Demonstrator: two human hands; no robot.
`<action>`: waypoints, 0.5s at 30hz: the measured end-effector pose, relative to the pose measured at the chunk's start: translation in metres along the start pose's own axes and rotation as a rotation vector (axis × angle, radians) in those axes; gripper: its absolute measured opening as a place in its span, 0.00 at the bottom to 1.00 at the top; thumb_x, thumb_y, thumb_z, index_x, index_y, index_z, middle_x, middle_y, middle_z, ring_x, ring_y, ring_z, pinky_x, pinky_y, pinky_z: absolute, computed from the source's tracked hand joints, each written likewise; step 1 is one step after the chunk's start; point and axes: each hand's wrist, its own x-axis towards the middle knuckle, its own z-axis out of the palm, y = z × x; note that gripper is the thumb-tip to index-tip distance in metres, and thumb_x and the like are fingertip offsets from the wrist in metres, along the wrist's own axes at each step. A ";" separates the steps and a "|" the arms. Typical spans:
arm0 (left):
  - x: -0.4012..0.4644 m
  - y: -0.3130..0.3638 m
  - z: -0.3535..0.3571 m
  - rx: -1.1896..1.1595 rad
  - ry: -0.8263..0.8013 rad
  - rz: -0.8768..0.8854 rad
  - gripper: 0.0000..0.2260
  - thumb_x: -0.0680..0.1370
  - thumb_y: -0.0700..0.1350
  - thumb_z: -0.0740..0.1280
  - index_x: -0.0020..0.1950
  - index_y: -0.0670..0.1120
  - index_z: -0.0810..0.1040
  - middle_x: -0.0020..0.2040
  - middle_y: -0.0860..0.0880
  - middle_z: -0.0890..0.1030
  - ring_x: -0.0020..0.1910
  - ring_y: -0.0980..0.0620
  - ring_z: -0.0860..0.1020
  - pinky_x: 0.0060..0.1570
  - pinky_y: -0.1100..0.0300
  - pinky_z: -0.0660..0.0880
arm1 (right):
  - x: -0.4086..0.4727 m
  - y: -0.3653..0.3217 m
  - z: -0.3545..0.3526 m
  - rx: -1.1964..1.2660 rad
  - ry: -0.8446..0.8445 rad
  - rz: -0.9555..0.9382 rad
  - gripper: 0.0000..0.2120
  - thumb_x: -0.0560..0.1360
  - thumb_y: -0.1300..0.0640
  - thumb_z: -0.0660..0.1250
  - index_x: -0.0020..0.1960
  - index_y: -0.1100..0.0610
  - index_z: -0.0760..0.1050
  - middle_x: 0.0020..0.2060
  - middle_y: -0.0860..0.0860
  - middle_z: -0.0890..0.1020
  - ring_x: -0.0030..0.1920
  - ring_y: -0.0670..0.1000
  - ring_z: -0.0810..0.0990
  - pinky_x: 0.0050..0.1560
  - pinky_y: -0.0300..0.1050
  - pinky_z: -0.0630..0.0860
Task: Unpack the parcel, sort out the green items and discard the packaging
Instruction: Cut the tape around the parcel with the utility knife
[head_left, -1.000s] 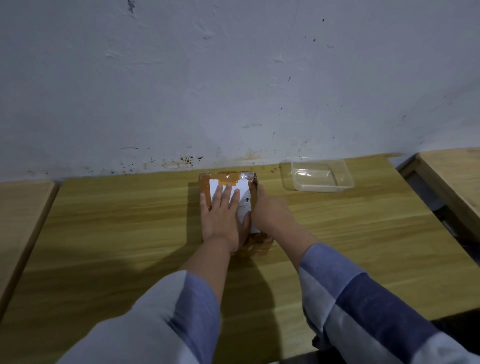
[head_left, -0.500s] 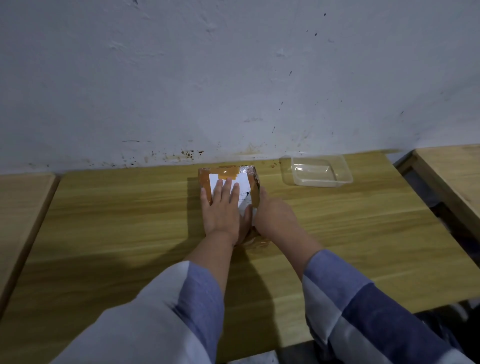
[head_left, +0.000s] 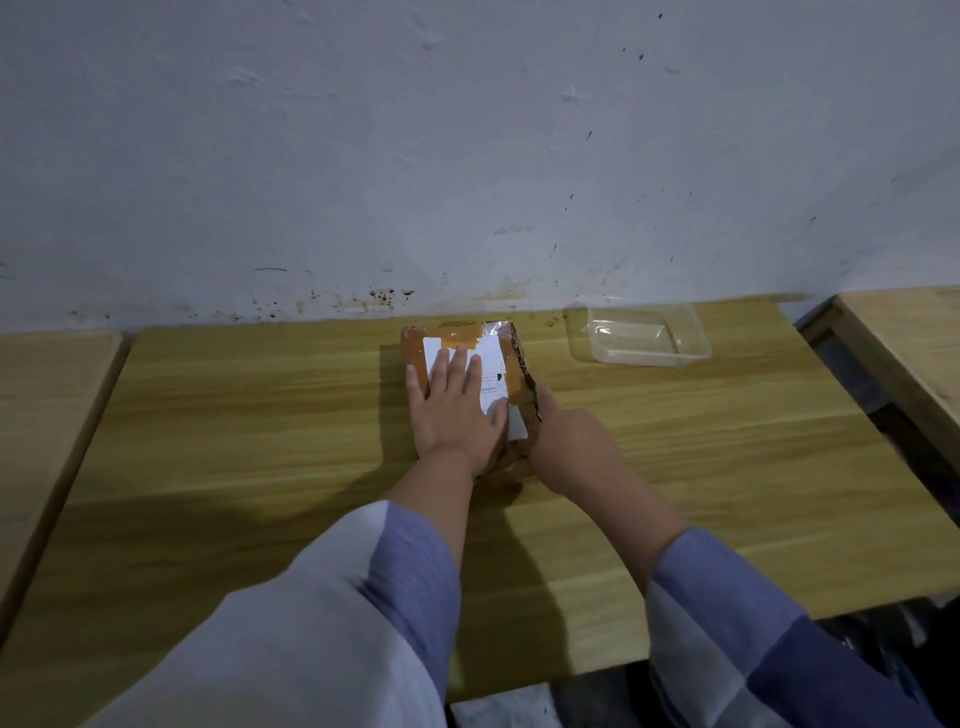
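A small brown parcel (head_left: 470, 338) with tape and a white label lies on the wooden table (head_left: 260, 415), near the wall. My left hand (head_left: 454, 410) lies flat on top of it, fingers spread, pressing it down. My right hand (head_left: 571, 447) grips the parcel's right near edge, where the wrapping looks torn. The fingertips of that hand are hidden behind the parcel's side. No contents of the parcel are visible.
A clear plastic tray (head_left: 644, 338) sits at the back right of the table, close to the wall. Other wooden tables stand at the left (head_left: 41, 395) and at the right (head_left: 914, 338), with a gap between each.
The view has shifted a little. My right hand has slid back along the parcel's right edge toward me. My left hand stays flat on top.
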 end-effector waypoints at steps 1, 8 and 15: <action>-0.001 0.000 0.000 -0.007 0.003 -0.003 0.30 0.80 0.62 0.42 0.78 0.51 0.43 0.79 0.51 0.41 0.77 0.50 0.37 0.73 0.40 0.36 | -0.006 0.004 0.001 -0.012 -0.007 -0.004 0.32 0.77 0.58 0.56 0.77 0.51 0.45 0.54 0.61 0.79 0.53 0.60 0.78 0.45 0.49 0.73; -0.002 0.004 0.001 0.017 -0.008 -0.035 0.30 0.80 0.62 0.41 0.78 0.50 0.42 0.79 0.50 0.41 0.77 0.49 0.37 0.73 0.39 0.37 | -0.002 -0.002 0.000 -0.030 0.013 0.009 0.31 0.79 0.58 0.55 0.77 0.53 0.44 0.57 0.61 0.78 0.55 0.59 0.78 0.45 0.48 0.72; -0.005 0.009 0.001 0.007 0.004 -0.063 0.30 0.80 0.61 0.42 0.78 0.50 0.42 0.79 0.50 0.40 0.77 0.49 0.36 0.72 0.39 0.35 | -0.021 0.020 0.012 -0.048 -0.021 0.005 0.32 0.77 0.62 0.54 0.77 0.50 0.44 0.56 0.61 0.78 0.55 0.60 0.78 0.46 0.48 0.71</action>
